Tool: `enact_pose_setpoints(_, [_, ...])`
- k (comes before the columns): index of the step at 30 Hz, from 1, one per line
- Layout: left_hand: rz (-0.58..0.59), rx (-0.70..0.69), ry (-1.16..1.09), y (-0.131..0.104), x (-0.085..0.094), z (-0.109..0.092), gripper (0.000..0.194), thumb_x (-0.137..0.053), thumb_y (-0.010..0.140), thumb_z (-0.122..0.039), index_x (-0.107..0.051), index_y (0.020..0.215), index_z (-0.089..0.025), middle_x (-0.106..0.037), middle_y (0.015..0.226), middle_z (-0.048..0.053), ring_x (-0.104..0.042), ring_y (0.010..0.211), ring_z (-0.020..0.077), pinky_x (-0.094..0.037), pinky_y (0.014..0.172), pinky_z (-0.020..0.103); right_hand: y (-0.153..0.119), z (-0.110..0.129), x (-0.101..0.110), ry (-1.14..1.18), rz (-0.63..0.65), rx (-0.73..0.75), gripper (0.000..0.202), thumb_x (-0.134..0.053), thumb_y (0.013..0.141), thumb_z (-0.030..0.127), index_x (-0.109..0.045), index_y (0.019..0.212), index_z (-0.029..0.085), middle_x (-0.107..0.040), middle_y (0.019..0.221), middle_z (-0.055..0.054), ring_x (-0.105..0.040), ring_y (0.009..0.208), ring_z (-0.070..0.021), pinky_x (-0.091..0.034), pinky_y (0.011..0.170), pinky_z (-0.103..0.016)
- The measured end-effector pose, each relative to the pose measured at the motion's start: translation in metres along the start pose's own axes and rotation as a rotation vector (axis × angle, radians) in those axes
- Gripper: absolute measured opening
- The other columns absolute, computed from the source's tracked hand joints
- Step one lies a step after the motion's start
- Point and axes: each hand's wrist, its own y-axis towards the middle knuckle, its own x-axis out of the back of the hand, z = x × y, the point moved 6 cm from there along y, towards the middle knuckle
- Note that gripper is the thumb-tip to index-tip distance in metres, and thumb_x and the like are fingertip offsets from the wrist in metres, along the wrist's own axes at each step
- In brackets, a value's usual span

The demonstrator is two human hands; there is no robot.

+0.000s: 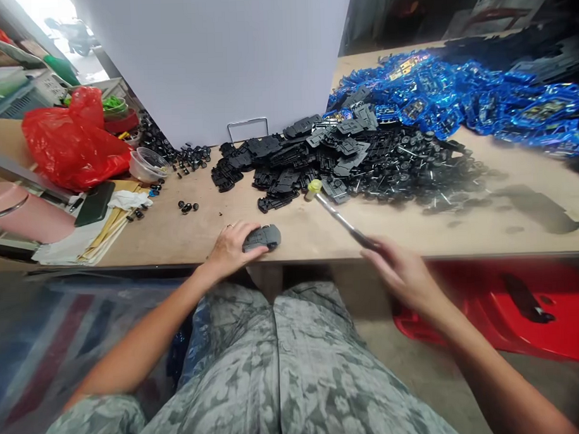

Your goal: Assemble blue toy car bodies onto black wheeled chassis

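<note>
My left hand [231,247] grips a dark grey toy car chassis [267,237] on the table near its front edge. Its thumb lies along the near side and the fingers along the far side. In my right hand [400,270] is a small hammer [344,221] with a yellow-green head and a metal shaft. The hammer head is up and to the right of the chassis, apart from it. Behind both hands lies a heap of black toy car chassis [287,160]. To its right spreads a pile of wheels on metal axles [406,168].
Shiny blue toy car bodies [437,98] cover the back right of the table. A grey-white panel [217,61] stands behind the heap. Along the left are a red plastic bag [73,145], a clear tub [148,165], a phone [95,203] and a pink bottle [28,210]. A red stool [492,311] stands below right.
</note>
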Motion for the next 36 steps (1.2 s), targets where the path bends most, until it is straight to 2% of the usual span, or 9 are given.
enact_pose_setpoints(3, [-0.007, -0.002, -0.030, 0.001, 0.001, 0.003, 0.049, -0.070, 0.089, -0.050, -0.063, 0.127, -0.019, -0.069, 0.120, 0.013, -0.065, 0.112, 0.0302, -0.052, 0.098, 0.045, -0.022, 0.023, -0.011, 0.292, 0.009, 0.091, 0.042, -0.050, 0.104, 0.035, -0.059, 0.143, 0.022, -0.078, 0.114, -0.007, -0.078, 0.087, -0.0221, -0.064, 0.074, -0.031])
enact_pose_setpoints(7, [0.005, 0.004, -0.023, 0.002, 0.000, 0.003, 0.051, -0.071, 0.089, -0.050, -0.062, 0.126, -0.017, -0.068, 0.117, 0.013, -0.066, 0.110, 0.0300, -0.052, 0.096, 0.045, -0.043, 0.047, -0.032, 0.402, -0.011, 0.227, 0.048, -0.050, 0.103, 0.022, -0.052, 0.151, 0.022, -0.071, 0.134, -0.009, -0.079, 0.100, -0.0190, -0.065, 0.088, -0.026])
enact_pose_setpoints(10, [0.014, 0.014, -0.003, 0.002, -0.001, 0.003, 0.051, -0.072, 0.088, -0.051, -0.062, 0.126, -0.017, -0.068, 0.116, 0.013, -0.066, 0.109, 0.0303, -0.052, 0.095, 0.044, -0.047, 0.049, -0.045, 0.400, 0.038, 0.247, 0.050, -0.052, 0.102, 0.018, -0.052, 0.151, 0.024, -0.070, 0.136, -0.007, -0.076, 0.110, -0.0190, -0.062, 0.094, -0.024])
enact_pose_setpoints(15, [0.019, 0.016, 0.001, 0.002, -0.001, 0.004, 0.051, -0.072, 0.088, -0.052, -0.062, 0.125, -0.018, -0.067, 0.115, 0.011, -0.066, 0.108, 0.0293, -0.052, 0.094, 0.042, -0.045, 0.046, -0.043, 0.424, -0.057, 0.213, 0.050, -0.051, 0.102, 0.018, -0.050, 0.153, 0.022, -0.067, 0.141, -0.009, -0.077, 0.109, -0.0196, -0.062, 0.094, -0.025])
enact_pose_setpoints(19, [0.017, 0.031, -0.005, 0.002, -0.001, 0.005, 0.050, -0.072, 0.087, -0.051, -0.061, 0.124, -0.019, -0.067, 0.115, 0.011, -0.066, 0.107, 0.0288, -0.052, 0.093, 0.041, -0.038, 0.050, -0.052, 0.406, 0.025, 0.194, 0.049, -0.051, 0.103, 0.020, -0.052, 0.151, 0.024, -0.071, 0.135, -0.007, -0.077, 0.108, -0.0204, -0.063, 0.094, -0.026])
enact_pose_setpoints(23, [0.026, 0.043, -0.023, 0.003, 0.000, 0.005, 0.051, -0.072, 0.086, -0.052, -0.061, 0.123, -0.019, -0.066, 0.114, 0.011, -0.065, 0.107, 0.0297, -0.052, 0.091, 0.042, -0.031, 0.047, -0.050, 0.445, -0.075, 0.137, 0.049, -0.050, 0.103, 0.023, -0.051, 0.152, 0.027, -0.069, 0.138, -0.005, -0.073, 0.118, -0.0245, -0.062, 0.101, -0.033])
enact_pose_setpoints(27, [0.046, 0.053, -0.014, 0.003, 0.001, 0.004, 0.051, -0.072, 0.087, -0.052, -0.061, 0.124, -0.019, -0.066, 0.115, 0.011, -0.065, 0.107, 0.0297, -0.052, 0.092, 0.043, -0.027, 0.050, -0.056, 0.455, 0.027, 0.161, 0.046, -0.051, 0.103, 0.025, -0.055, 0.148, 0.026, -0.069, 0.137, -0.005, -0.073, 0.117, -0.0237, -0.062, 0.099, -0.031])
enact_pose_setpoints(31, [0.046, 0.053, -0.027, 0.003, 0.000, 0.005, 0.051, -0.072, 0.087, -0.052, -0.061, 0.123, -0.019, -0.065, 0.115, 0.011, -0.064, 0.109, 0.0300, -0.052, 0.093, 0.043, -0.033, 0.045, -0.045, 0.473, -0.051, 0.100, 0.048, -0.048, 0.104, 0.024, -0.049, 0.153, 0.024, -0.072, 0.134, -0.006, -0.075, 0.113, -0.0224, -0.064, 0.096, -0.030])
enact_pose_setpoints(36, [0.043, 0.033, -0.009, 0.003, -0.001, 0.007, 0.050, -0.072, 0.087, -0.052, -0.061, 0.123, -0.019, -0.065, 0.113, 0.010, -0.064, 0.105, 0.0288, -0.052, 0.092, 0.043, -0.046, 0.056, -0.040, 0.394, 0.044, 0.249, 0.050, -0.050, 0.103, 0.018, -0.050, 0.152, 0.026, -0.066, 0.140, -0.006, -0.073, 0.117, -0.0203, -0.061, 0.097, -0.022])
